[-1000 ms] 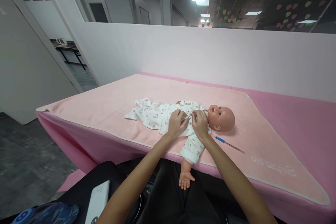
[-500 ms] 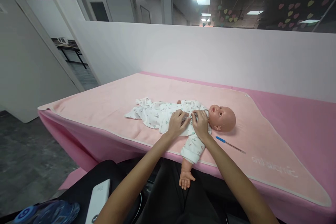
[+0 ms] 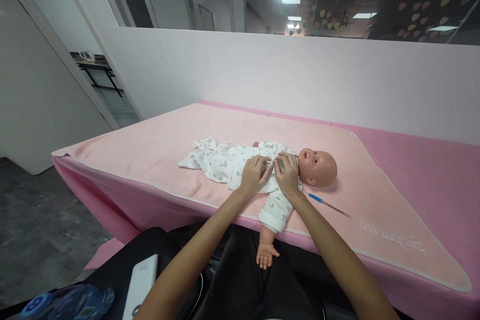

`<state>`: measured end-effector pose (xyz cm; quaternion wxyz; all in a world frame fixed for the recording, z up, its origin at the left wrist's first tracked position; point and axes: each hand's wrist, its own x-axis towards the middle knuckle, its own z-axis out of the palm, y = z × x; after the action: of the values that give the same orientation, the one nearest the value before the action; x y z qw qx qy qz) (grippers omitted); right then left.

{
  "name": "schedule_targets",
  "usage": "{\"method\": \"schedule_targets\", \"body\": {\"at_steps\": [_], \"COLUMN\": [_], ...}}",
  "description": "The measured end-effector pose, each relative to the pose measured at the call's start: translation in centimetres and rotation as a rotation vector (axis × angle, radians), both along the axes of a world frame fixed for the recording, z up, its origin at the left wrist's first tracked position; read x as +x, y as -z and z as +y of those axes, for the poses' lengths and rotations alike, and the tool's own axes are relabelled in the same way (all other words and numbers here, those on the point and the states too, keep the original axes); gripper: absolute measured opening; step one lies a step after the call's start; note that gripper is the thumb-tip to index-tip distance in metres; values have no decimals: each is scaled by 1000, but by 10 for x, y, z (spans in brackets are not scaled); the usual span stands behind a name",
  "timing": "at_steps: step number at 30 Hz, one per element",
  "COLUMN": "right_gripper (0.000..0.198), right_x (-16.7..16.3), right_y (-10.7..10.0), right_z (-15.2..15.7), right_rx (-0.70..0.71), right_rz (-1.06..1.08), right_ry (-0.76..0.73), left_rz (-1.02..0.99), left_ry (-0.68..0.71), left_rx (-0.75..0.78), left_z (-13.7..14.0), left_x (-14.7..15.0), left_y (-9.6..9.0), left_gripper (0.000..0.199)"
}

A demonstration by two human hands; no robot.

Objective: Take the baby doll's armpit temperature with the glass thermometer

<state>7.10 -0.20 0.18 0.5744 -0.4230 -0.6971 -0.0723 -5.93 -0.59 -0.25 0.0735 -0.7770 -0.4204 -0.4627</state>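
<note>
A baby doll lies on its back, head to the right, dressed in a white printed baby outfit. On its chest, my left hand pinches a thin white cloth tie of the outfit. Close beside it, my right hand has its fingers closed at the same tie near the collar. The fingertips partly hide the tie. One doll arm hangs over the table's near edge, its sleeve cuff folded back.
A thermometer-like stick with a blue end lies right of the doll on the pink mat. A low white wall stands behind. At lower left are a white power bank and a plastic bottle.
My fingers have shifted only slightly at the tie, and a bit more white cord shows between them. The doll stays in place; the view has tipped very slightly.
</note>
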Motion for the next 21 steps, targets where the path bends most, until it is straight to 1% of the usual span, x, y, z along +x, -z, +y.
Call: {"method": "schedule_targets", "body": {"at_steps": [3, 6, 8, 12, 16, 21], "right_gripper": [10, 12, 13, 12, 12, 12], "right_x": [0, 0, 0, -1, -1, -1], "right_y": [0, 1, 1, 2, 3, 4], "right_z": [1, 1, 1, 1, 2, 3], "right_rx": [-27, -70, -85, -105, -124, -121], "right_rz": [-21, -48, -59, -74, -80, -83], "right_ry": [-24, 1, 24, 58, 71, 74], "left_rz": [6, 6, -14, -13, 4, 16], "left_ry": [-23, -77, -108, -130, -157, -156], "left_rx": [72, 135, 150, 135, 88, 56], "left_z": [-1, 0, 1, 1, 0, 0], "left_x": [2, 4, 5, 6, 6, 5], "left_y": [0, 1, 2, 0, -3, -4], "left_gripper": [15, 13, 12, 12, 13, 12]}}
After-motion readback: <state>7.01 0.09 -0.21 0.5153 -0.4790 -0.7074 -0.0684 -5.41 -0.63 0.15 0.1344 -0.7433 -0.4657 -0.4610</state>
